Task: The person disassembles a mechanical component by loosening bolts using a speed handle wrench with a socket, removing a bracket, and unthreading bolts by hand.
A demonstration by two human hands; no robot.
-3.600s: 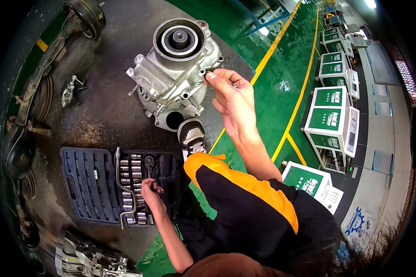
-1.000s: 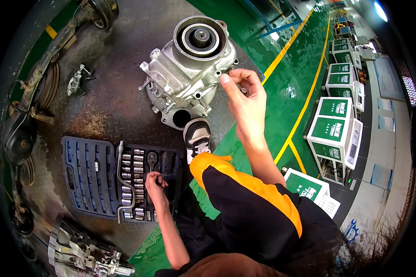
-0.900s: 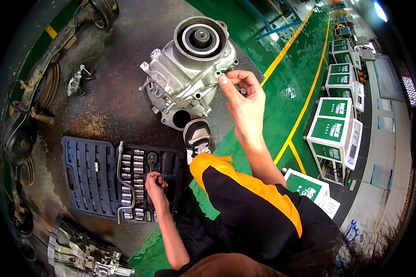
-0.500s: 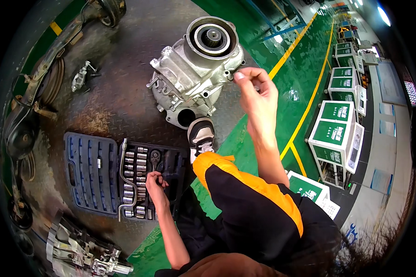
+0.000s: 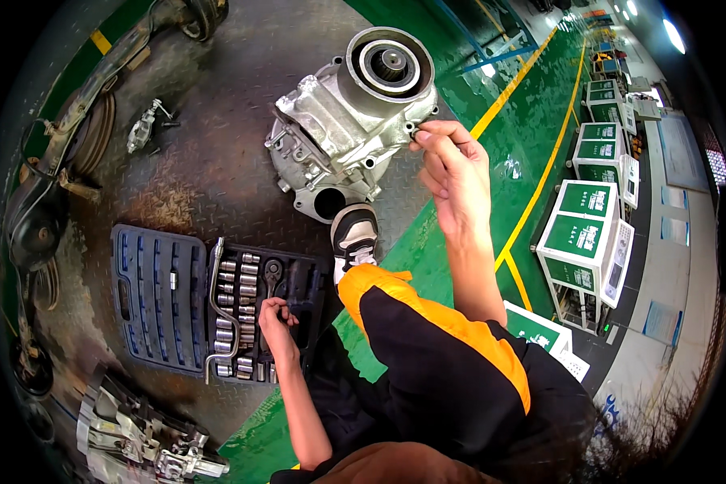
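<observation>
A silver cast-metal gearbox housing point(image 5: 331, 121) with a round bearing opening stands on the metal floor plate. My right hand point(image 5: 462, 173) is at its right edge, thumb and forefinger pinched together at a bolt hole; whatever they pinch is too small to make out. My left hand point(image 5: 279, 327) is over the open socket set case point(image 5: 160, 302), fingers curled by the handle of the ratchet point(image 5: 273, 273). What those fingers hold, if anything, is hidden. Rows of sockets point(image 5: 248, 280) lie in the case, with a bent speed-brace handle point(image 5: 216, 282) across them.
My shoe point(image 5: 353, 230) is against the housing's lower flange. Another gearbox part point(image 5: 137, 440) lies at lower left, a small metal part point(image 5: 143, 129) at upper left. A long axle point(image 5: 40, 218) runs along the left. White-and-green cabinets point(image 5: 581, 234) line the right side.
My right thumb and forefinger have come to the housing's edge, and the hand has turned. The housing appears slightly further right in view. My left hand stays over the case.
</observation>
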